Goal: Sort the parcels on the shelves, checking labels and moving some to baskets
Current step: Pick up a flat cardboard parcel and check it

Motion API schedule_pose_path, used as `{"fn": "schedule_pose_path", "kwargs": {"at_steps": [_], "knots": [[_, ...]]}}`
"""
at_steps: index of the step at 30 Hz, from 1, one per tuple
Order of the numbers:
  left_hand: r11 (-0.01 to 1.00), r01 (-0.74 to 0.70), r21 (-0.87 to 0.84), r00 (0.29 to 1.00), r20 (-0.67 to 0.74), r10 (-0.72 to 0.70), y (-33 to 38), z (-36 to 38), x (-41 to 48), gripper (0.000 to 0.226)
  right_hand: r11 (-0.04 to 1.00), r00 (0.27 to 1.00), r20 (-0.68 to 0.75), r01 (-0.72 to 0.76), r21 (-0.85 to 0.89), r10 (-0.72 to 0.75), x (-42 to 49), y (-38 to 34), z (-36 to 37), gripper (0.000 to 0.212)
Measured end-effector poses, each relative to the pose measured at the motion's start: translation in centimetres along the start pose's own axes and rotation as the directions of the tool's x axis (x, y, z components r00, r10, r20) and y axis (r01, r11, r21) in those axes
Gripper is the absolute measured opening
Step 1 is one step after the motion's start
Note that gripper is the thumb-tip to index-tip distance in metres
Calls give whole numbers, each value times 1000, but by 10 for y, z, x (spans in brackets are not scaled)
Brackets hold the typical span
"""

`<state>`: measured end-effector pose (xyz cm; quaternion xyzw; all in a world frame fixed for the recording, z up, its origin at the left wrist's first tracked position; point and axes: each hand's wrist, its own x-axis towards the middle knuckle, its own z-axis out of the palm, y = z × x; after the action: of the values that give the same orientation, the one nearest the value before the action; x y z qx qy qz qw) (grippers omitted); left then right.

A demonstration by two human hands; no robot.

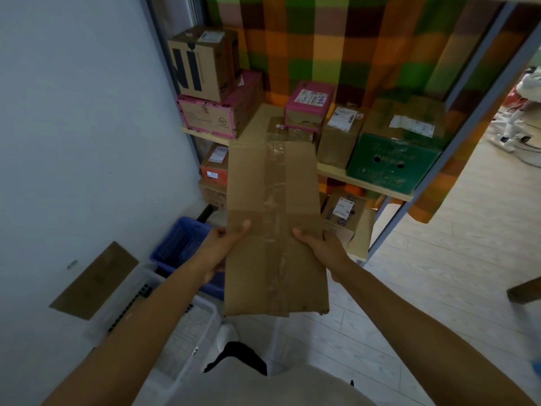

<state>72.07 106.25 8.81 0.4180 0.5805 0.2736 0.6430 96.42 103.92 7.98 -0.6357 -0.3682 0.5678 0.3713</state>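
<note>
I hold a long flat brown cardboard parcel [275, 227] in front of me, sealed down its middle with clear tape. No label shows on the face turned towards me. My left hand [222, 247] grips its left edge with the thumb on top. My right hand [319, 247] grips its right edge the same way. The parcel hangs in the air in front of the shelves [366, 180]. A blue basket [178, 244] stands on the floor at the lower left, with a white basket [187, 326] nearer to me.
The shelf holds several parcels: a brown box [202, 63] on a pink-edged box [216, 112], a small pink box [307, 106], a labelled brown box [339, 136] and a green box [392, 159]. More parcels sit on lower shelves. A wall stands at left.
</note>
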Motion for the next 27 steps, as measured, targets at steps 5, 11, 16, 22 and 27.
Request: {"fn": "schedule_pose_path", "kwargs": {"at_steps": [5,11,16,22,27], "knots": [[977,-125,170,980,-133,149,18,0,8,77,993,998,-9,69,-92,-70,1,-18,9,45],[998,-63,9,986,-152,63,57,-6,12,51,962,996,65,71,-264,-56,2,-79,-2,61],[997,-56,-48,989,-136,49,71,-10,11,51,951,995,67,85,-298,-68,6,-105,-3,63],[985,-5,-171,996,-91,-10,67,-21,6,46,980,992,4,129,-153,-130,-3,-118,4,48],[975,-12,-221,996,-86,-7,56,-19,4,47,986,991,-10,134,-95,-136,-5,-120,7,39]]}}
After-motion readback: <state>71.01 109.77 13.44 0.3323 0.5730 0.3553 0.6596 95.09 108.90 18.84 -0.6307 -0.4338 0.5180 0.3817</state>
